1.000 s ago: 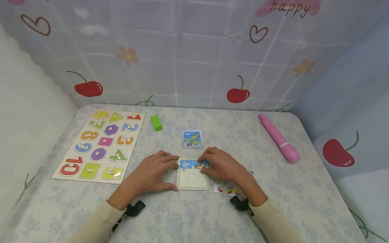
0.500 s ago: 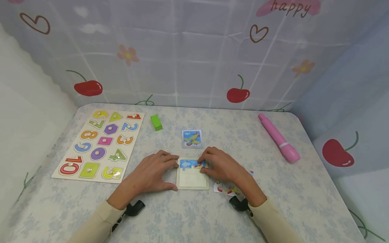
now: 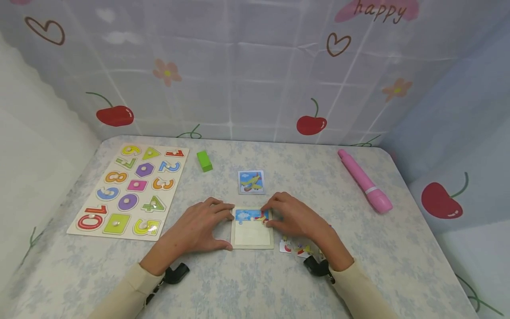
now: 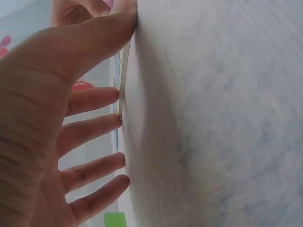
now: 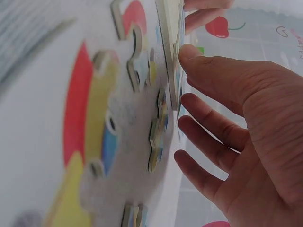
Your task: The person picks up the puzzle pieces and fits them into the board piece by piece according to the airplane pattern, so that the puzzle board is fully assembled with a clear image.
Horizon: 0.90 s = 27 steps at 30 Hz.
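A small cream puzzle tray point(image 3: 252, 235) lies flat in the middle of the table, with a row of blue sky pieces point(image 3: 245, 215) along its far side. My left hand point(image 3: 199, 227) rests at the tray's left edge, fingers spread and fairly straight, thumb by the near corner. At the far right corner, the thumb and forefinger of my right hand point(image 3: 296, 217) touch the tray around a red-and-yellow puzzle piece point(image 3: 264, 216). Loose puzzle pieces point(image 3: 285, 245) lie under my right wrist; the right wrist view shows several, including a red, yellow and blue piece point(image 5: 92, 109).
An airplane picture card point(image 3: 251, 182) lies beyond the tray. To the left are a number-and-shape peg board point(image 3: 137, 208) and a green block point(image 3: 205, 161). A pink baton-shaped thing with a white band point(image 3: 364, 181) lies at the right. A printed curtain point(image 3: 255, 88) hangs behind.
My right hand has shifted slightly right, showing more of the red-and-yellow piece in the tray's far right corner. My left hand stays at the tray's left edge.
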Available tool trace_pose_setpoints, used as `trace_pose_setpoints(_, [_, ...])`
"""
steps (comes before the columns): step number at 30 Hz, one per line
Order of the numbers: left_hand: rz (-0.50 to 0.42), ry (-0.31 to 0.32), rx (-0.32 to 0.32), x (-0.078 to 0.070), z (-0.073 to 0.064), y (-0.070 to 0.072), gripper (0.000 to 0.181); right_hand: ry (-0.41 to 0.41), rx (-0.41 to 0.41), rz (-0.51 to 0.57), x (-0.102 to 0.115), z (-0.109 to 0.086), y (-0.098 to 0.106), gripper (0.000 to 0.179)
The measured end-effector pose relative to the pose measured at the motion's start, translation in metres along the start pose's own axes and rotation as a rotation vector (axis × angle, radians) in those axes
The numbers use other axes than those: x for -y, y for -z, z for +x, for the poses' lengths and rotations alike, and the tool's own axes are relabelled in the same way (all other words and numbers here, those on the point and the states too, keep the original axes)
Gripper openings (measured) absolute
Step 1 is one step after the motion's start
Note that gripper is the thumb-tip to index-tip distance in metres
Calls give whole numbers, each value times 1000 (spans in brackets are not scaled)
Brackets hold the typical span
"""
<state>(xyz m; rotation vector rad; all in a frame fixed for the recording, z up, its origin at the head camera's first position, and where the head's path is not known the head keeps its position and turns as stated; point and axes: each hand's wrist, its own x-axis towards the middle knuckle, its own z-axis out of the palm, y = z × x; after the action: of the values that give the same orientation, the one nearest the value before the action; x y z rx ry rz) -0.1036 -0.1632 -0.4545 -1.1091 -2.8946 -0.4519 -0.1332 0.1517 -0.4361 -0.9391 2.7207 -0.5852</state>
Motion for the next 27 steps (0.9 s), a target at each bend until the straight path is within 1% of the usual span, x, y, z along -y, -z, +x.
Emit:
trace_pose_setpoints(5, [2, -1, -2, 0, 0, -1, 73, -32, -8, -9, -3, -5, 4, 42])
trace_pose_setpoints(10, [0, -1, 3, -1, -1, -1, 73, -57, 1, -20, -6, -11, 5, 44])
trace_pose_setpoints(14, [-3, 0, 4, -1, -1, 1, 73, -65, 9, -25, -8, -17, 5, 45])
trace_pose_setpoints(21, [-2, -10, -5, 0, -1, 1, 72, -102, 5, -39, -15, -31, 6, 46])
trace_pose_setpoints(27, [-1, -15, -6, 0, -1, 0, 72, -101, -8, -22, -22, -42, 8, 46])
